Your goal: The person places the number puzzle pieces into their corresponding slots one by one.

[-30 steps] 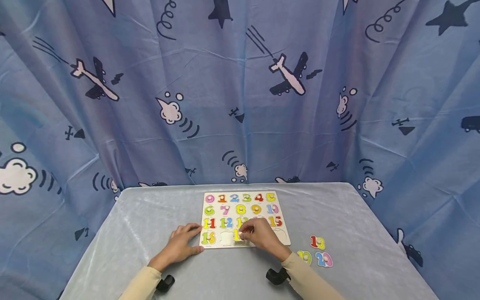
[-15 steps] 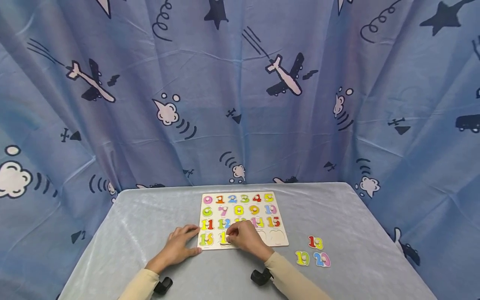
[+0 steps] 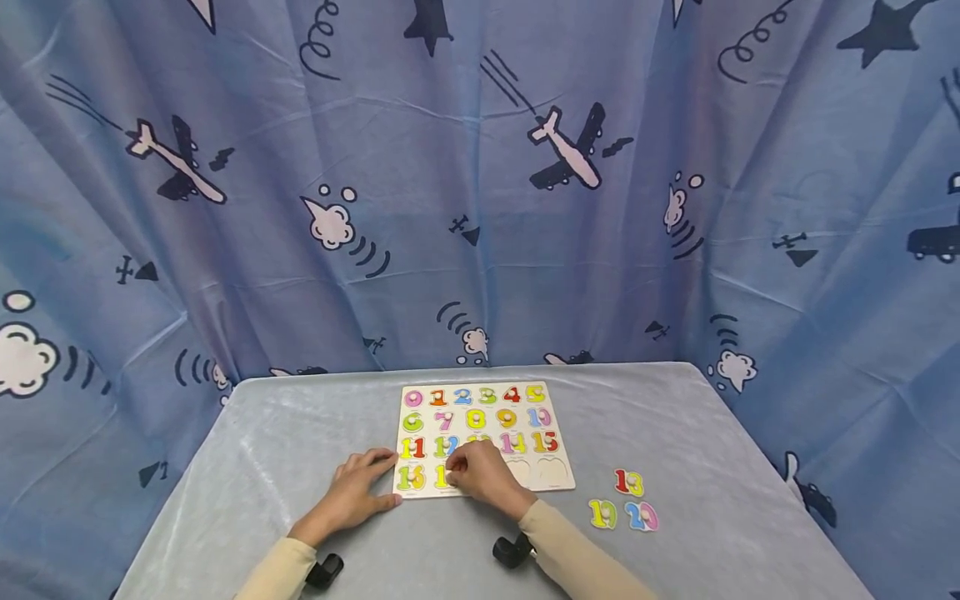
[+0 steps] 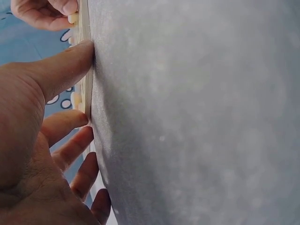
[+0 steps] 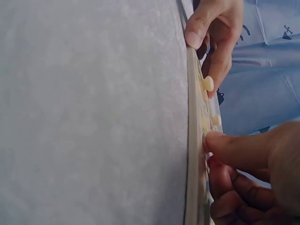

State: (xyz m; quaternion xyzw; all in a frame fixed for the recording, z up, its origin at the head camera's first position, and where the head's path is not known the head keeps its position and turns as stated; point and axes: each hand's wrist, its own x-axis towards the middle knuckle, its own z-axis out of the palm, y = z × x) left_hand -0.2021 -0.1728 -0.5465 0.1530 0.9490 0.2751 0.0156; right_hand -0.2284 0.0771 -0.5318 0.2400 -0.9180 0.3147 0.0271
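A wooden number puzzle board (image 3: 564, 484) lies on the table, with rows of coloured number pieces set in it. My right hand (image 3: 486, 477) is over its bottom row and pinches a puzzle piece with a yellow 1 (image 3: 440, 477). The fingers cover that piece's second digit. This piece sits just right of the green and orange 16 piece (image 3: 411, 477). My left hand (image 3: 352, 493) rests against the board's left edge, thumb at the near corner. In the left wrist view its fingers (image 4: 70, 149) are extended and spread along the wooden edge.
Right of the board lie loose pieces: a 19 (image 3: 603, 514), a 20 (image 3: 641, 517), and one with a red 1 and yellow second digit (image 3: 629, 482). Unfilled recesses (image 3: 552, 472) show at the bottom row's right. A blue patterned curtain (image 3: 420, 275) hangs behind the grey-covered table (image 3: 300, 433).
My right hand has moved left along the bottom row with the puzzle piece, from the row's middle to the spot beside the 16. My left hand stays at the board's edge.
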